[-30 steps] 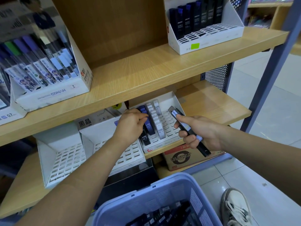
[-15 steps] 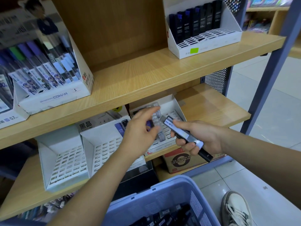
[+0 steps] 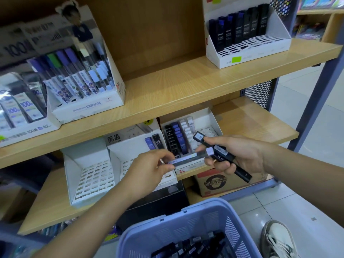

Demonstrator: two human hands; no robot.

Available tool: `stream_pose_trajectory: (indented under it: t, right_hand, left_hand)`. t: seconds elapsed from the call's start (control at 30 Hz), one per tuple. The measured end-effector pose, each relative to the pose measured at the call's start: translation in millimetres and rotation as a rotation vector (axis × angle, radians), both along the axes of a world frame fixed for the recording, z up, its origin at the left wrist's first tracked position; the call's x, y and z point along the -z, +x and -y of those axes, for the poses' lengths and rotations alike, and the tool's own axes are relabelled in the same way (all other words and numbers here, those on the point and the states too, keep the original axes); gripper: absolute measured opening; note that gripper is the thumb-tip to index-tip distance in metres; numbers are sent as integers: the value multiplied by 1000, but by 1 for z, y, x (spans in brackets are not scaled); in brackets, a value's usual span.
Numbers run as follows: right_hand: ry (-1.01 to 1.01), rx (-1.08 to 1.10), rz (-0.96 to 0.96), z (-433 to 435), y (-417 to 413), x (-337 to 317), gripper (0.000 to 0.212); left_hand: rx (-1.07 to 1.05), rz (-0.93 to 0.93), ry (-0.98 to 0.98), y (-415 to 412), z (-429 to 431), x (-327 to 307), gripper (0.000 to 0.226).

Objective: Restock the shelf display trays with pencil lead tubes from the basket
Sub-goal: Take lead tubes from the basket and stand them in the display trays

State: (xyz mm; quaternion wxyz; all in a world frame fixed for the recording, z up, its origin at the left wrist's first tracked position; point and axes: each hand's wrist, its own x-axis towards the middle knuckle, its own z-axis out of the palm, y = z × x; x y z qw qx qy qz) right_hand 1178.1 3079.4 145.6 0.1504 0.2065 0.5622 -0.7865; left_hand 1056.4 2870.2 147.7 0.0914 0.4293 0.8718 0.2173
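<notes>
Left hand [image 3: 149, 169]: thumb and forefinger closed in a pinch on 1 end of a single lead tube [image 3: 188, 158], held level in front of the right tray [image 3: 214, 123] on the lower shelf. The tube's far end reaches the right hand [image 3: 240, 155]; cannot tell whether that hand also grips it.

Right hand: fingers curled round a bundle of dark tubes [image 3: 223, 159], ends sticking out both sides.

More stock lies in the blue basket [image 3: 167, 231] below.

Handling, judged: tubes are light, rigid, smooth plastic and likely slippery in a bundle; caps could pop. Best taken 1 at a time, pinched across the flat sides near mid-length, then slid end-first into a free slot.
</notes>
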Motion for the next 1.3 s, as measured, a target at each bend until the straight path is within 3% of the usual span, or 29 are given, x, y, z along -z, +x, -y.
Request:
stream_pose_trajectory:
  t: [0.13, 0.23, 0.4, 0.47, 0.6, 0.67, 0.77, 0.87, 0.97, 1.03, 1.17, 1.3]
  right_hand:
    - [-49, -32, -111, 32, -14, -11, 47]
    - [-112, 27, -188, 67, -28, -20, 45]
    - [11, 83, -249, 118, -53, -26, 46]
    - [45, 92, -258, 135, -62, -23, 47]
    - [85, 158, -253, 169, -76, -2, 16]
    - [44, 194, -233, 183, -82, 11, 12]
    - [-73, 145, -204, 203, -91, 25, 16]
    - [-186, 59, -180, 217, -96, 35, 27]
    - [-303, -32, -159, 229, -102, 38, 26]
    - [-357, -71, -149, 236, -108, 39, 27]
    - [-355, -87, -136, 240, -122, 45, 34]
    - [-157, -44, -141, 225, -130, 52, 43]
  left_hand:
    - [-44, 549, 66, 6, 34, -2, 25]
    - [-110, 737, 196, 13, 58, -6, 27]
    - [-212, 945, 352, 23, 88, -6, 21]
    - [-254, 956, 418, 24, 99, -6, 21]
    - [-350, 867, 481, 21, 122, -4, 14]
    - [-391, 845, 471, 19, 134, -1, 14]
    - [-389, 715, 391, 6, 153, -3, 11]
    - [-460, 566, 471, -19, 169, -11, 12]
    - [-384, 696, 545, -41, 180, -14, 26]
    - [-341, 827, 601, -50, 181, -12, 25]
    - [-407, 847, 716, -71, 181, -5, 16]
    - [-521, 709, 747, -97, 188, -1, 20]
